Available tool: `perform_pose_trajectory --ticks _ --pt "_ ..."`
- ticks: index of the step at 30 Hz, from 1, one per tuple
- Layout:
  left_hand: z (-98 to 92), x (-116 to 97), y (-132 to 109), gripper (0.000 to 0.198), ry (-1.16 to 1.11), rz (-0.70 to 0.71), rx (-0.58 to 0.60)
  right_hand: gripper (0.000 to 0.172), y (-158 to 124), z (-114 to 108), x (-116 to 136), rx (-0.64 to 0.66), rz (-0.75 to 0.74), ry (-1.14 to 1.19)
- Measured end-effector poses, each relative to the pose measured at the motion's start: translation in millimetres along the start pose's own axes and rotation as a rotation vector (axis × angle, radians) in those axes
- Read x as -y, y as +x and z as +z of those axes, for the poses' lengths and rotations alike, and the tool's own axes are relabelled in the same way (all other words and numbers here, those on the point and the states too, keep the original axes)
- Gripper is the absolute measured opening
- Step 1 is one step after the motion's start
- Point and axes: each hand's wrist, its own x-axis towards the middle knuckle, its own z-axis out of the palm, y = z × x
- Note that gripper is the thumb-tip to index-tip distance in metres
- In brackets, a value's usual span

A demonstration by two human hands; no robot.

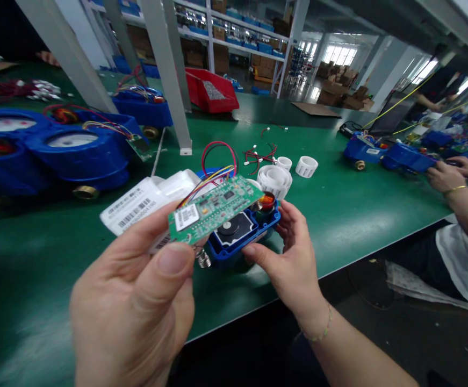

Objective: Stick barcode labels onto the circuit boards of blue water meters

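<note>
My left hand (137, 301) pinches a green circuit board (217, 207) by its near left end, between thumb and fingers. A white barcode sticker lies on the board, and red, black, yellow and white wires run from its far side. Just below and behind it is a blue water meter housing (228, 250), its top uncovered, showing a black part with a round disc and an orange-wrapped component (266, 201). My right hand (292, 258) grips the housing's right side, thumb at the near edge. A strip of barcode labels (137, 207) lies behind my left hand.
Rolls of white labels (274, 180) and short red-black wires (260, 156) lie behind the housing. Several blue meters (76, 145) crowd the left of the green table. A red bin (211, 91) stands at the back beyond a metal post (169, 75). At right, a co-worker's hands (447, 174) touch another meter.
</note>
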Motion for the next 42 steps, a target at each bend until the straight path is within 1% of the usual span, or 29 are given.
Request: perform_pose_trajectory --ticks 3,6,8,11,13,15,17,19,20,22,23,24,26,28,30,31,35,37,39,42 --pt "-0.5 -0.2 1.9 0.037 -0.020 0.006 0.026 0.076 11.5 -4.6 -4.6 0.044 0.071 0.185" --pt "-3.0 -1.1 4.5 0.036 -0.049 -0.009 0.016 0.054 20.8 -11.5 -9.2 0.102 0.146 0.381" --pt "-4.1 -2.1 6.6 0.033 -0.065 -0.028 0.024 0.042 26.2 -15.9 -10.9 0.122 0.194 0.442" --pt "-2.3 -3.2 8.7 0.029 -0.072 -0.035 0.046 0.040 33.1 -19.4 -7.8 0.154 0.270 0.491" --pt "0.2 -3.1 7.8 0.029 -0.066 -0.031 0.050 0.043 37.2 -18.8 -1.8 0.215 0.337 0.534" --pt "0.5 -1.7 4.3 0.032 -0.051 -0.002 0.046 0.044 40.5 -16.7 5.1 0.287 0.411 0.578" --pt "-4.4 1.6 -1.4 0.037 0.025 0.050 0.054 0.042 42.1 -14.4 10.4 0.336 0.465 0.619" --pt "-15.5 6.6 -6.6 0.048 0.217 0.167 0.099 0.040 41.8 -13.2 12.2 0.357 0.491 0.656" --pt "-22.6 9.3 -7.9 0.052 0.368 0.263 0.140 0.038 41.1 -13.2 11.7 0.361 0.497 0.672" --pt "-37.1 13.8 -7.2 0.057 0.708 0.508 0.233 0.035 39.8 -13.9 8.5 0.362 0.509 0.692" --pt "-43.3 15.3 -5.2 0.057 0.841 0.623 0.266 0.034 39.2 -14.6 6.6 0.361 0.517 0.697" --pt "-48.1 16.1 -2.5 0.057 0.932 0.708 0.286 0.033 38.8 -15.2 4.8 0.360 0.523 0.699" --pt "-53.1 16.3 3.3 0.057 0.993 0.797 0.296 0.032 38.2 -15.9 2.8 0.360 0.531 0.706" --pt "-52.3 16.3 7.2 0.058 0.993 0.855 0.298 0.031 37.6 -15.5 2.9 0.359 0.533 0.720" --pt "-47.4 18.5 6.8 0.058 1.025 0.931 0.268 0.032 36.4 -14.0 4.1 0.354 0.536 0.747" --pt "-44.3 21.0 4.8 0.058 1.044 0.963 0.227 0.033 35.4 -13.0 4.7 0.352 0.537 0.761" --pt "-32.3 38.4 -10.9 0.057 1.071 1.013 -0.020 0.033 29.5 -9.6 5.8 0.330 0.534 0.768" --pt "-27.3 47.3 -18.1 0.058 1.080 1.030 -0.104 0.031 26.1 -8.5 6.8 0.314 0.536 0.764" --pt "-22.4 53.2 -22.3 0.059 1.091 1.042 -0.141 0.030 23.1 -7.9 9.1 0.310 0.536 0.771" --pt "-15.9 56.3 -23.1 0.061 1.071 1.065 -0.162 0.032 19.9 -7.3 13.8 0.297 0.550 0.761"
